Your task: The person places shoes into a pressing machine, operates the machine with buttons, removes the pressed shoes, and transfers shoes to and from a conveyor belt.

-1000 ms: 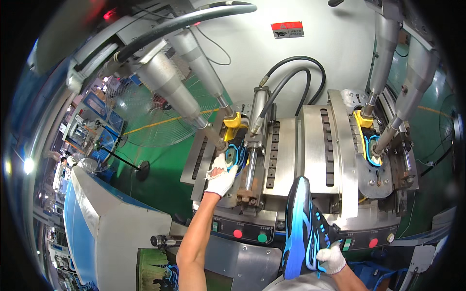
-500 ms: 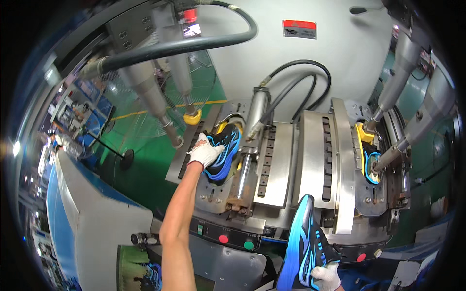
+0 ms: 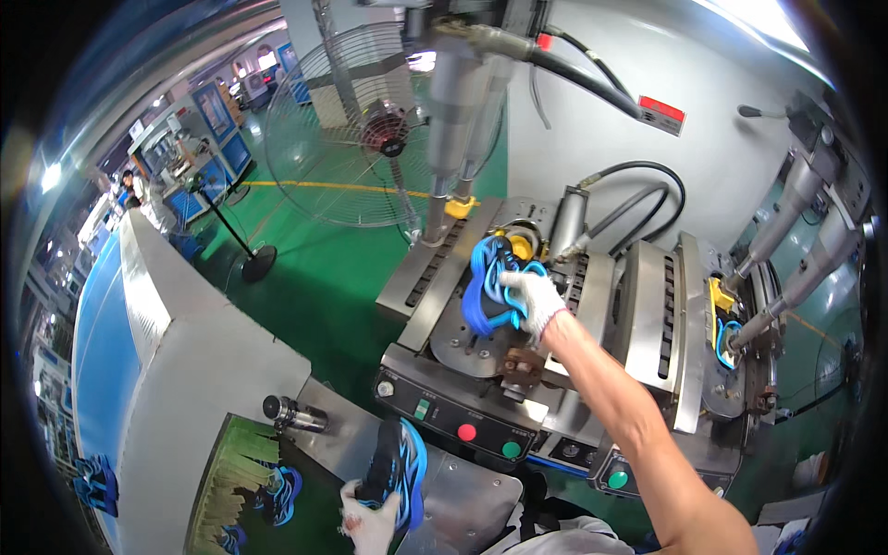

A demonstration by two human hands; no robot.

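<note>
My right hand [image 3: 536,303], in a white knit glove, reaches across to the left station of the press. It grips a black sneaker with a blue sole [image 3: 479,298] by its side, over the metal base plate [image 3: 453,342] and against the yellow fixture [image 3: 520,246]. Whether the shoe is seated there I cannot tell. Low down, my gloved left hand [image 3: 368,520] is closed on the heel end of another black and blue sneaker [image 3: 396,467], toe pointing up. A third sneaker [image 3: 728,344] sits clamped in the right station, partly hidden by the press rods.
Beside my left hand are a thermos-like steel cylinder [image 3: 296,413] and an opening with green bristly strips [image 3: 227,472], sneakers inside it. The control panel [image 3: 453,418] with coloured buttons runs along the press front. Metal rods [image 3: 453,120] hang above the left station. A fan [image 3: 384,129] stands behind.
My left hand has drawn its sneaker from the left station down to the lower left. My right hand has carried its sneaker from the lower right up to that station. The view has shifted left.
</note>
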